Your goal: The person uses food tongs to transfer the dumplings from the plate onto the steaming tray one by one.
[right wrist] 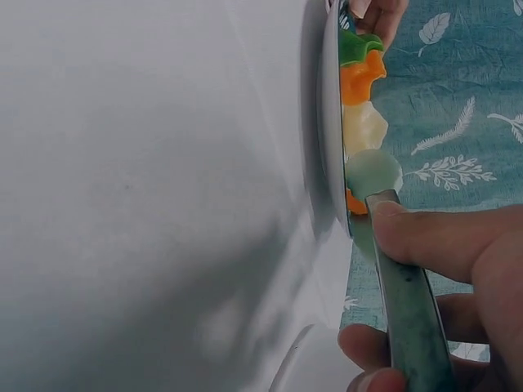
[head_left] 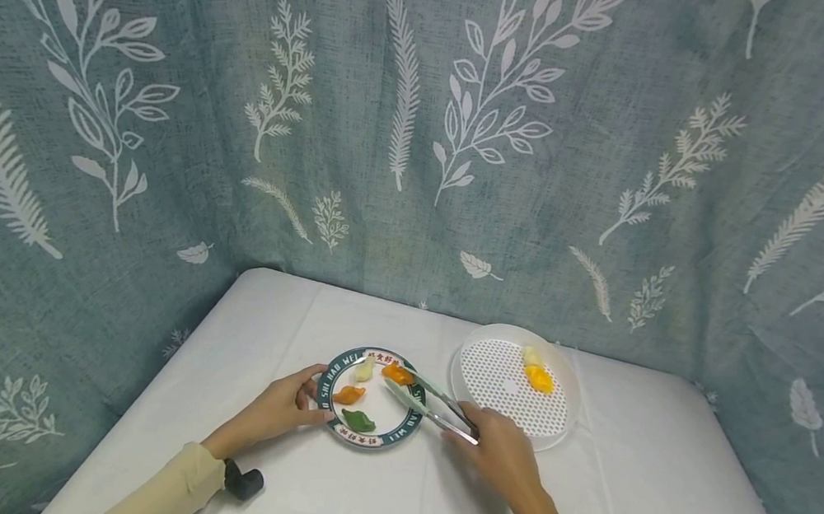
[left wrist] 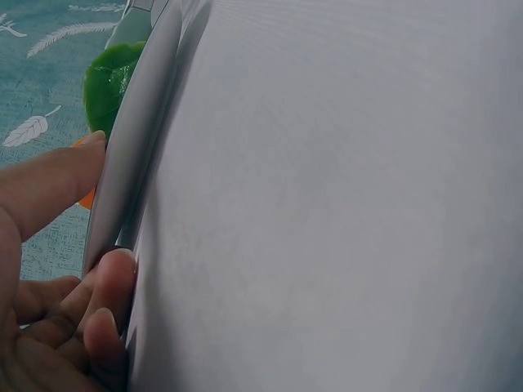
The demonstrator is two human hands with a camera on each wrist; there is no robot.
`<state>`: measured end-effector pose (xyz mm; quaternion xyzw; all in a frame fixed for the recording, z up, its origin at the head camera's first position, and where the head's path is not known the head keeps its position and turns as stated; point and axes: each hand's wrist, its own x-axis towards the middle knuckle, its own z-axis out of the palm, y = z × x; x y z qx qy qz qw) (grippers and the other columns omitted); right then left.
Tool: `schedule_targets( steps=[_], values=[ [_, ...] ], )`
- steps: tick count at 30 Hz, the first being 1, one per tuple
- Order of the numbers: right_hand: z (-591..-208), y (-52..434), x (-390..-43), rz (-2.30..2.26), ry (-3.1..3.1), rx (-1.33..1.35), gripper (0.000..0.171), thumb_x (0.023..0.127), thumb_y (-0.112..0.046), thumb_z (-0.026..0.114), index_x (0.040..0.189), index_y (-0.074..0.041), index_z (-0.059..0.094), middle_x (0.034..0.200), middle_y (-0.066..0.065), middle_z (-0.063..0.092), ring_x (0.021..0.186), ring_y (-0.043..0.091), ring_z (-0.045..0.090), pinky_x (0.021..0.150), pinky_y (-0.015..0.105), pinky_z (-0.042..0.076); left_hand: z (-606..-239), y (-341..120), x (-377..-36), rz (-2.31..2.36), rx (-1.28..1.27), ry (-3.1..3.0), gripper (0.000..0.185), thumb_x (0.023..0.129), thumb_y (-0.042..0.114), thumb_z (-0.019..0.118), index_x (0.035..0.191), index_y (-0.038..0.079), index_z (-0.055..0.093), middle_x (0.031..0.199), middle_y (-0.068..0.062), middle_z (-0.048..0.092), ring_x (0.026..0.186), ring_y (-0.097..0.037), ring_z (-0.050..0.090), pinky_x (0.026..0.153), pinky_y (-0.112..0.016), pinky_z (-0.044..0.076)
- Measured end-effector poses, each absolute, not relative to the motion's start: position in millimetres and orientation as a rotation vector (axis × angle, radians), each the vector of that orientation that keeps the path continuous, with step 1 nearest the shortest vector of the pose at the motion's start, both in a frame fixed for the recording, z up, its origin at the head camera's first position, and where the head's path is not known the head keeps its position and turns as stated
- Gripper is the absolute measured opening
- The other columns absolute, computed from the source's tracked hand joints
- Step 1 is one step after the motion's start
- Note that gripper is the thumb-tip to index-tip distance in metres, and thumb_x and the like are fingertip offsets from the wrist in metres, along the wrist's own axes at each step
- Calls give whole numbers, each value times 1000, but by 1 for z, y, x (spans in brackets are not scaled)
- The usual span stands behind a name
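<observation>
Leaf-print curtain (head_left: 425, 126), seemingly white-clothed table (head_left: 657, 496)

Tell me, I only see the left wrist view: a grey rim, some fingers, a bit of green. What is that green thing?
Observer: A green dumpling on a small round plate; the left hand holds that plate's edge.
Operator: Anything else on it?
Observer: Two orange dumplings and a pale one lie there too.
Operator: What is the other hand doing?
Observer: The right hand grips tongs whose tips sit at the orange dumpling on the plate's far side.
Operator: Anything beside the plate?
Observer: A white perforated tray holding two more dumplings.
</observation>
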<state>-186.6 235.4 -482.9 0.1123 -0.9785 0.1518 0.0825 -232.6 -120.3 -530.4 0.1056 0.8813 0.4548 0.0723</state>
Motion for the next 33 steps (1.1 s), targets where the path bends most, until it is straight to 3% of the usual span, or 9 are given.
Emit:
schedule_targets(
  steps=[9,17,33],
  values=[
    [-482,233,-190,340,-2888,412,40,86,-42,82,117,-19,73,68,-7,45,60,13,41,51,32,34,-530,-120,-233,1346,316,2658,85,82,31,88,153,10,46,101,2,60,76,-14,52,65,-28,43],
    [-483,231,-191,309,-2854,429,43,85,-36,84,121,-16,77,75,-6,61,60,12,43,53,31,38,-531,-121,-234,1355,316,2664,85,82,30,89,153,10,47,99,3,60,76,-15,52,64,-28,43],
    [-481,236,-187,441,-2897,371,46,85,-37,84,125,-16,76,71,-9,52,63,12,43,57,31,36,-536,-122,-234,1338,320,2677,86,82,32,89,153,10,46,99,4,61,76,-14,52,65,-28,44]
  ],
)
